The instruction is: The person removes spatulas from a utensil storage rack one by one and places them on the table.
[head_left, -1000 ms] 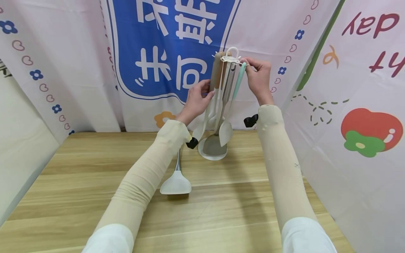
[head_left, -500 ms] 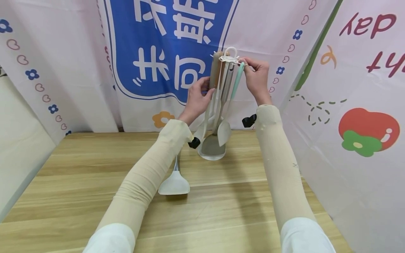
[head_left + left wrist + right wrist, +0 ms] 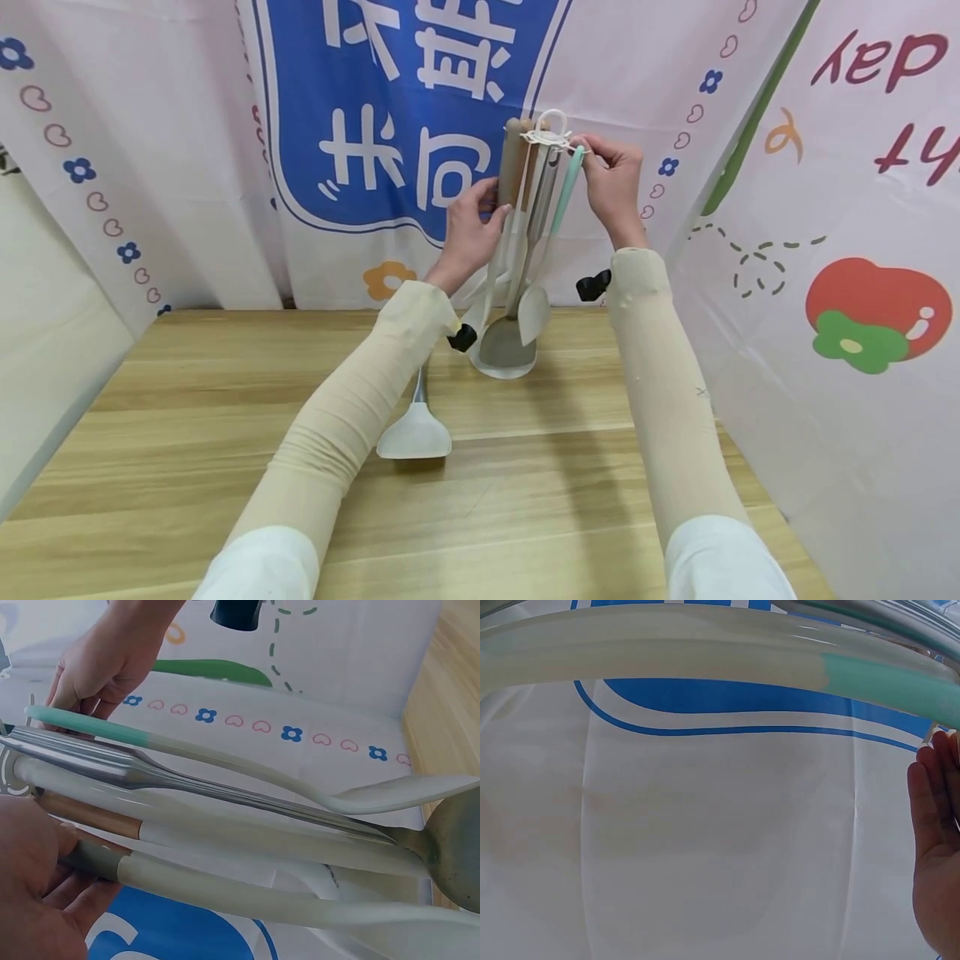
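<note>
Table (image 3: 225, 375) carries the tools, all in its far half. Near its far edge, right of the middle, the utensil rack (image 3: 545, 138) stands upright, its round base probably there to balance the ladle (image 3: 508, 346) and other hanging tools. Closer to the near edge lies the loose spatula (image 3: 415, 432), pale head toward that edge, its handle partly hidden behind the left sleeve (image 3: 330, 433). The left hand (image 3: 471, 233) curls round the grey-handled utensil (image 3: 509, 162), seemingly to steady it upright. The right hand (image 3: 617, 183) pinches the rack at a top hook, perhaps to stop it turning; whether it also grips the mint-handled spoon (image 3: 567, 192), I cannot tell.
</note>
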A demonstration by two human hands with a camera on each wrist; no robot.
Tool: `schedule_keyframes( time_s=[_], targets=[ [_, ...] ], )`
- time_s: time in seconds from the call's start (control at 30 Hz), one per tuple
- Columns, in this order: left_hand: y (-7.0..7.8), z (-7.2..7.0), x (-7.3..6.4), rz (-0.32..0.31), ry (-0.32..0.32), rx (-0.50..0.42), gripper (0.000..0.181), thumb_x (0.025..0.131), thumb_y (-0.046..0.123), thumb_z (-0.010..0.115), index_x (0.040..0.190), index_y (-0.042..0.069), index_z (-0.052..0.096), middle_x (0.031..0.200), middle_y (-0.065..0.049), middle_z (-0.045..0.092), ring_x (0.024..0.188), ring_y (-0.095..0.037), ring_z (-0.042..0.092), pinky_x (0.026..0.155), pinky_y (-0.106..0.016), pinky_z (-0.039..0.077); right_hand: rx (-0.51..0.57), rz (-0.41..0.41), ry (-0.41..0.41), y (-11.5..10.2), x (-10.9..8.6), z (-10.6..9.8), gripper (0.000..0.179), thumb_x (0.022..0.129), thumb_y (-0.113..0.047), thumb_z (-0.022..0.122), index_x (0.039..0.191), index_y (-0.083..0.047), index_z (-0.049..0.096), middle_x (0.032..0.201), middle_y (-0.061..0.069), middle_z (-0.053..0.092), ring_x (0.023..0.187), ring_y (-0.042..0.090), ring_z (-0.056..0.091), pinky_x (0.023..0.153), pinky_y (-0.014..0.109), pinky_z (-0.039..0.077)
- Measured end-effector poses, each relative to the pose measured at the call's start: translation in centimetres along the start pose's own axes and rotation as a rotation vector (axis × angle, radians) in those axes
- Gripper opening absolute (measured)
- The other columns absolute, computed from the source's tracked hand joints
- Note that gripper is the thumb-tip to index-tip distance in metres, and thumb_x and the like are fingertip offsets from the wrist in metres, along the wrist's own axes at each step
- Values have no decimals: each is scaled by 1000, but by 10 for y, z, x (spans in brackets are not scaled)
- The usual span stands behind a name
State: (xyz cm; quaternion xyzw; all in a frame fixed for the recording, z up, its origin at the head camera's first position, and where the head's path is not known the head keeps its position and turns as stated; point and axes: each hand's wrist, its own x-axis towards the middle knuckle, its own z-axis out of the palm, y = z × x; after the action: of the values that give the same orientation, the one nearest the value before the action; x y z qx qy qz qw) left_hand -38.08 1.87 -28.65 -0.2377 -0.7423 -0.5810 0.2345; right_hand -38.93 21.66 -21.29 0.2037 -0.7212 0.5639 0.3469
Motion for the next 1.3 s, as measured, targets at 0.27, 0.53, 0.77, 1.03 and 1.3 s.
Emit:
schedule_keyframes(
  time_s=[0.27, 0.53, 0.77, 1.03, 1.3],
  targets=[
    [2, -8, 0, -6, 30, -9, 36, 99, 5, 64, 135, -2, 59, 118, -20, 68, 104, -27, 69, 88, -33, 60, 0, -35, 9, -4, -3, 0, 15, 97, -6, 67, 102, 5, 77, 97, 8, 79, 87, 13, 71, 86, 22, 56],
    [2, -19, -4, -12, 45, -7, 38, 99, 5, 65, 136, 0, 60, 120, -18, 69, 104, -26, 69, 89, -33, 60, 29, -31, 14, -5, -4, 0, 15, 97, -4, 67, 100, 5, 77, 91, -1, 79, 85, 7, 70, 87, 23, 55],
    [0, -28, -13, -12, 69, -23, 38, 97, 5, 68, 134, 0, 62, 118, -19, 69, 103, -27, 70, 90, -37, 60, 25, -10, 14, -5, -3, 1, 15, 97, -6, 67, 101, 4, 77, 97, 6, 79, 88, 12, 72, 92, 25, 56],
    [-2, -44, -23, -3, 88, -25, 37, 97, 6, 68, 133, 1, 63, 115, -17, 71, 101, -25, 71, 88, -38, 61, 14, -29, 14, -2, -3, 2, 17, 98, -7, 67, 103, 7, 75, 95, 0, 79, 85, 5, 71, 94, 26, 56],
    [-6, -61, -32, -12, 94, -18, 37, 96, 6, 69, 132, 2, 64, 117, -16, 71, 100, -26, 71, 89, -38, 61, -28, -12, 2, -6, -2, 2, 15, 98, -8, 67, 101, 1, 78, 98, 7, 79, 88, 19, 71, 83, 21, 53]
  ],
)
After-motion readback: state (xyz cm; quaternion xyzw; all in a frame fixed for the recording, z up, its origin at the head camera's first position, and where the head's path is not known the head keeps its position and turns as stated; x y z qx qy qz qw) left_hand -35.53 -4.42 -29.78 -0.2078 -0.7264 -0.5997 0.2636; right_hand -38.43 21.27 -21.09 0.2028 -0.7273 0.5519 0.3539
